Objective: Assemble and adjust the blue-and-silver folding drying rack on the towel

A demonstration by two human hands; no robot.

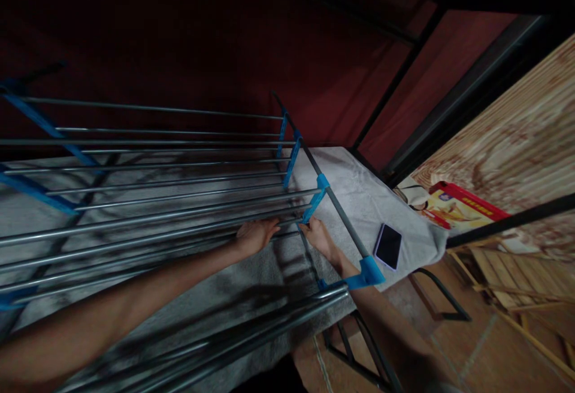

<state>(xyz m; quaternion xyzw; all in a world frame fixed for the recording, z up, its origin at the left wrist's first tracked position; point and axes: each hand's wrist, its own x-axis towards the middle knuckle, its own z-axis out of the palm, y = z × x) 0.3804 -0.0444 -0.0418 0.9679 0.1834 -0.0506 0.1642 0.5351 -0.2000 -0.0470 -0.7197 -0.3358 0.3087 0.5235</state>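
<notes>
A rack of metal tubes point(179, 208) joined by blue plastic brackets spans the left and middle of the view. My left hand point(257, 235) is closed on a metal tube near its right end, the fingers pointing right. Close by, my right hand point(318, 237) pinches the lower end of a blue bracket point(315, 200), where that tube meets it; the fingertips are partly hidden. The bracket hangs from a grey side pole point(344, 216). At that pole's near end sits a blue corner piece point(371, 271), with more tubes point(287, 315) in front of it.
Grey cloth point(345, 168) covers the surface under the rack. A phone point(389, 246) lies on it at the right. Beyond the edge are a red and yellow box point(467, 207), a wooden folding piece point(516, 276) and a black metal frame point(354, 351). A dark red wall point(215, 39) stands behind.
</notes>
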